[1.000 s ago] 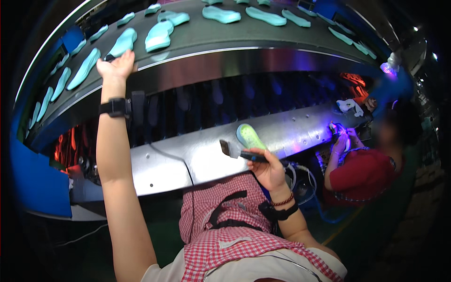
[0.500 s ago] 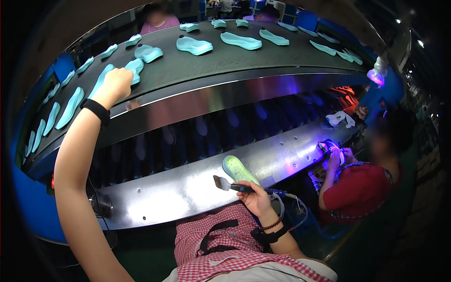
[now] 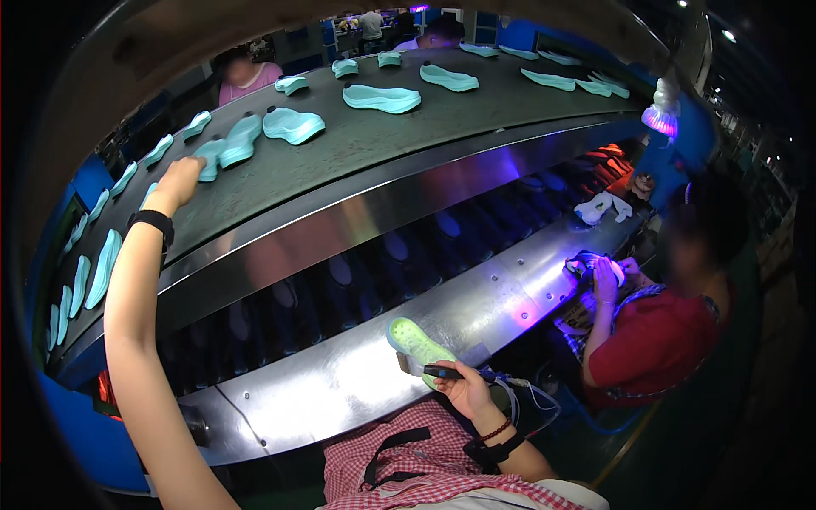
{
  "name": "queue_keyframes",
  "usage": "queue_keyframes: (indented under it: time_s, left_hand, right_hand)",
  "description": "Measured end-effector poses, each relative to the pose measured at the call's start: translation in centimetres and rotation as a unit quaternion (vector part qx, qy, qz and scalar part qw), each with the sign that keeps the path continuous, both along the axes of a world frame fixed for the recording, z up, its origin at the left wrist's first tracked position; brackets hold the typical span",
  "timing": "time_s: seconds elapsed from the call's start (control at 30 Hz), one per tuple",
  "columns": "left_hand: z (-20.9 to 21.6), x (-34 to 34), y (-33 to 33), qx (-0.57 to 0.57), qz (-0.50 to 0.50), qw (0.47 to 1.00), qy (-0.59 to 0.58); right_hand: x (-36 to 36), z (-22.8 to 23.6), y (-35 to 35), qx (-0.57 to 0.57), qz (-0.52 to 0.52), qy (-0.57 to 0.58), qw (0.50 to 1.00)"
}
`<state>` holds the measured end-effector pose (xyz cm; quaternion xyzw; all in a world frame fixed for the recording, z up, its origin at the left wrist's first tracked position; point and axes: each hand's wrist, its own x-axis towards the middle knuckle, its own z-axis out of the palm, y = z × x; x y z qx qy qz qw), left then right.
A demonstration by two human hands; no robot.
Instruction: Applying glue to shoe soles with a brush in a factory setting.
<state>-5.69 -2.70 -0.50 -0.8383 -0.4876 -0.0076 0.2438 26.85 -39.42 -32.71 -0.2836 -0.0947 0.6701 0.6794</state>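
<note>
My left arm reaches over the dark conveyor belt (image 3: pixel 340 140). My left hand (image 3: pixel 175 187) has its fingers closed at the near edge of a turquoise shoe sole (image 3: pixel 209 155); the grip itself is partly hidden. Against that sole lies another turquoise sole (image 3: pixel 240 138). Low in front of me, my right hand (image 3: pixel 466 389) grips the black handle of a flat brush (image 3: pixel 440 371), whose bristles point left. A lime-green sole with a blue rim (image 3: pixel 414 337) lies on the shiny metal ledge (image 3: pixel 314 391), under the brush and partly covered by it; whether they touch, I cannot tell.
Several more turquoise soles (image 3: pixel 382 99) lie along the belt. Beneath it, a dark slot holds rows of soles (image 3: pixel 340 270). Thin tubes (image 3: pixel 531 387) run beside my right hand. A person in red (image 3: pixel 654 344) handles a shoe part at right. A purple-lit lamp (image 3: pixel 661 121) hangs nearby.
The view has shifted. My left hand and the sole beside it sit lower and farther left. The brush now overlaps the lime-green sole; earlier its head was left of it.
</note>
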Motion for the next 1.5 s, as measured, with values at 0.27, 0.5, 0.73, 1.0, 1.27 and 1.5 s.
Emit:
queue_keyframes:
  time_s: [0.27,0.5,0.73,1.0,1.27,1.5]
  left_hand:
    - [-0.2,11.1,-2.7,-0.041,-0.212,0.974,-0.064]
    - [-0.2,9.6,-7.3,-0.069,-0.167,0.982,-0.054]
    - [-4.8,-3.1,-14.2,-0.144,-0.165,0.854,-0.472]
    - [-11.5,-9.0,-24.1,-0.437,0.001,0.395,-0.808]
    - [-13.7,-11.7,-33.2,-0.493,0.012,0.360,-0.792]
    - [-21.3,-10.0,-33.0,-0.539,0.010,0.322,-0.778]
  right_hand:
    - [-1.4,0.3,0.4,0.014,0.001,0.016,1.000]
    - [-2.7,2.0,-0.1,0.048,-0.011,-0.044,0.998]
    - [-2.6,3.2,0.1,0.062,-0.024,-0.109,0.992]
    - [-5.1,5.2,0.6,0.033,-0.029,-0.109,0.993]
    - [-6.5,6.2,0.3,0.041,0.000,-0.135,0.990]
    - [-9.3,7.2,1.0,0.085,0.080,-0.137,0.984]
